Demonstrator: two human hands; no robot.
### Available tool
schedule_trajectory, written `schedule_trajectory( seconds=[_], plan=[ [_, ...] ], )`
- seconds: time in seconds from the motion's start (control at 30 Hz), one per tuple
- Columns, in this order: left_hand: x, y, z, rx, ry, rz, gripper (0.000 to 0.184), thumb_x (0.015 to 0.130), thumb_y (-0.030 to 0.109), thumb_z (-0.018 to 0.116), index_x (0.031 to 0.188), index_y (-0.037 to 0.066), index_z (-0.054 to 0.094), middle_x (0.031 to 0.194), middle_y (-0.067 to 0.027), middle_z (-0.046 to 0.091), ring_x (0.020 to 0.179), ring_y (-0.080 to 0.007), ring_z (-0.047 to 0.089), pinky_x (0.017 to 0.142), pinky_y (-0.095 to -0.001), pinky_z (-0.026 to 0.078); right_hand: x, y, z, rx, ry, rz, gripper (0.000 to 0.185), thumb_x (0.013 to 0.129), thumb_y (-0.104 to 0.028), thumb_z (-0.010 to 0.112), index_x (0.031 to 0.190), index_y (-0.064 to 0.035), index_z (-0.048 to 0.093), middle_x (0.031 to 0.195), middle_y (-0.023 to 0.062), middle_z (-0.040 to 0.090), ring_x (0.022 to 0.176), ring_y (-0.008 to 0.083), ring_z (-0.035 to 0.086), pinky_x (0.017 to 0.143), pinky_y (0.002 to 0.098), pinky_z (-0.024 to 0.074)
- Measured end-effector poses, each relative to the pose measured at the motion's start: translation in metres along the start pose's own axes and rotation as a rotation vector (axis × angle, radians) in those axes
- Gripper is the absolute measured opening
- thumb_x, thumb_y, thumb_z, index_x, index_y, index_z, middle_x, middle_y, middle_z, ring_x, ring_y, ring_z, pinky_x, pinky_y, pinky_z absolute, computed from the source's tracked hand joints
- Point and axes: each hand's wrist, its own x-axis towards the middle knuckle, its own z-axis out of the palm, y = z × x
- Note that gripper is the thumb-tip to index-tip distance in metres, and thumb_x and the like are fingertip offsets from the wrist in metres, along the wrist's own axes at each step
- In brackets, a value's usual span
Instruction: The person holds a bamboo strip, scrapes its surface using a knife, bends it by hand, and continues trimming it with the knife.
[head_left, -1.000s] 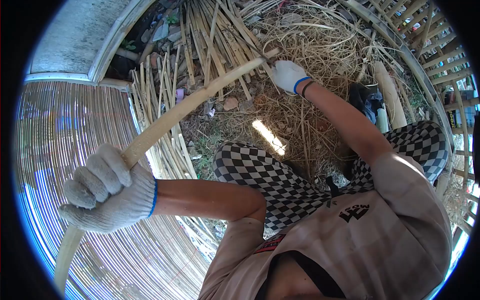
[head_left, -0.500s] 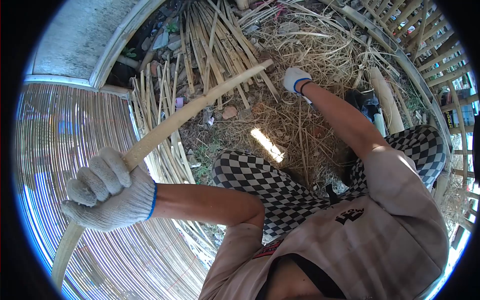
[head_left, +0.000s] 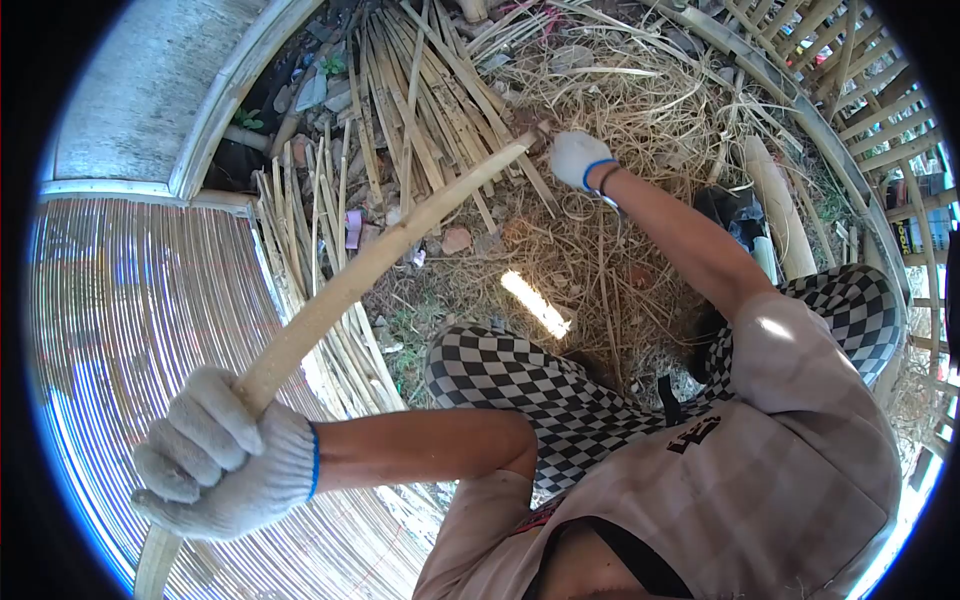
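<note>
A long bamboo strip (head_left: pixel 340 285) runs diagonally up across the head view, with a node partway along it. My left hand (head_left: pixel 225 455), in a pale knit glove with a blue cuff, is wrapped round its lower part, and the lower end passes below the fist. At the strip's far end my right hand (head_left: pixel 580 160), gloved the same way, is closed. A small dark piece shows between this hand and the strip's tip; I cannot make out what it is. The right hand's fingers are mostly turned away.
Split bamboo strips (head_left: pixel 400 90) lie in a pile ahead, beside curly shavings (head_left: pixel 640 110) on the ground. A slatted screen (head_left: pixel 140 320) stands at left, bamboo lattice (head_left: pixel 880 110) at right. A thick bamboo piece (head_left: pixel 780 210) lies near my checkered knee (head_left: pixel 850 310).
My left hand has moved lower in the view, tilting the strip more steeply. My right hand has shifted slightly left, still by the strip's far end.
</note>
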Motion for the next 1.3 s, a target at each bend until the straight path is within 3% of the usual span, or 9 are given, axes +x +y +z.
schedule_trajectory(
  seconds=[0.17,0.2,0.47,0.57,0.7,0.83,0.97,1.13,1.3],
  plan=[
    [0.000,-0.004,0.011,0.053,0.100,0.010,0.045,0.105,0.032,0.046,0.062,0.019,0.049,0.042,0.0069,0.041,0.030,-0.0022,0.039,0.028,-0.0229,0.046,-0.033,-0.011,-0.017,0.063,-0.001,0.036,0.026,0.095,-0.020,0.054,0.094,-0.0013,0.072,0.097,0.0196,0.074,0.093,0.0377,0.072,0.083,0.0462,0.0582],
    [0.000,-0.004,0.007,0.017,0.121,0.015,0.046,0.105,0.033,0.046,0.062,0.018,0.050,0.042,0.0070,0.042,0.030,-0.0023,0.039,0.028,-0.0227,0.046,-0.015,-0.005,-0.029,0.210,-0.393,0.365,0.028,0.094,-0.019,0.055,0.101,-0.0004,0.074,0.101,0.0189,0.075,0.099,0.0355,0.073,0.085,0.0441,0.0582],
    [0.000,0.001,0.012,0.084,0.089,-0.016,0.048,0.104,0.034,0.050,0.059,0.018,0.051,0.043,0.0064,0.045,0.030,-0.0033,0.040,0.029,-0.0205,0.047,-0.047,-0.026,-0.039,0.121,0.029,-0.026,0.029,0.097,-0.019,0.054,0.100,0.0012,0.074,0.094,0.0232,0.074,0.089,0.0377,0.074,0.077,0.0460,0.0585],
    [-0.002,0.002,0.010,0.112,0.118,-0.024,0.048,0.104,0.035,0.050,0.059,0.018,0.052,0.043,0.0063,0.047,0.029,-0.0030,0.041,0.029,-0.0202,0.047,0.022,0.044,0.021,-0.620,-0.544,-0.244,0.030,0.097,-0.021,0.054,0.098,0.0020,0.073,0.091,0.0244,0.073,0.086,0.0384,0.074,0.075,0.0485,0.0583],
    [-0.002,0.003,0.016,0.105,0.166,-0.017,0.047,0.104,0.032,0.049,0.059,0.018,0.052,0.043,0.0063,0.048,0.030,-0.0024,0.042,0.028,-0.0197,0.045,-0.020,-0.005,-0.032,0.272,-0.312,0.324,0.032,0.095,-0.023,0.053,0.098,0.0024,0.074,0.093,0.0244,0.074,0.089,0.0377,0.074,0.078,0.0472,0.0591],
    [-0.001,0.004,0.002,0.058,0.099,-0.050,0.047,0.105,0.033,0.045,0.061,0.019,0.053,0.043,0.0068,0.043,0.031,-0.0022,0.039,0.029,-0.0219,0.045,-0.044,0.026,0.005,-0.109,-0.067,-0.055,0.031,0.094,-0.021,0.054,0.100,0.0014,0.074,0.101,0.0248,0.074,0.097,0.0372,0.073,0.083,0.0459,0.0580],
    [-0.004,-0.004,-0.005,-0.053,0.119,0.018,0.044,0.106,0.037,0.043,0.066,0.018,0.049,0.046,0.0076,0.040,0.034,-0.0048,0.034,0.027,-0.0260,0.035,-0.014,0.046,0.003,-0.033,-0.458,0.278,0.032,0.095,-0.022,0.055,0.105,0.0013,0.075,0.107,0.0238,0.074,0.101,0.0391,0.072,0.087,0.0453,0.0572],
    [-0.003,-0.019,0.020,0.091,0.327,0.187,0.068,0.095,0.082,0.030,0.065,0.021,0.037,0.049,0.0084,0.027,0.039,-0.0050,0.027,0.028,-0.0247,0.022,-0.062,-0.023,-0.070,0.194,-0.140,0.222,0.039,0.101,-0.028,0.048,0.125,-0.0007,0.063,0.104,0.0276,0.071,0.099,0.0437,0.069,0.086,0.0518,0.0549],
    [-0.001,-0.032,0.012,-0.163,0.255,0.223,0.069,0.094,0.083,0.024,0.064,0.021,0.031,0.051,0.0072,0.023,0.042,-0.0062,0.020,0.033,-0.0260,0.016,-0.112,-0.089,-0.159,0.202,0.128,-0.163,0.036,0.103,-0.025,0.046,0.134,-0.0079,0.054,0.089,0.0274,0.069,0.087,0.0458,0.068,0.075,0.0542,0.0535]
  ],
)
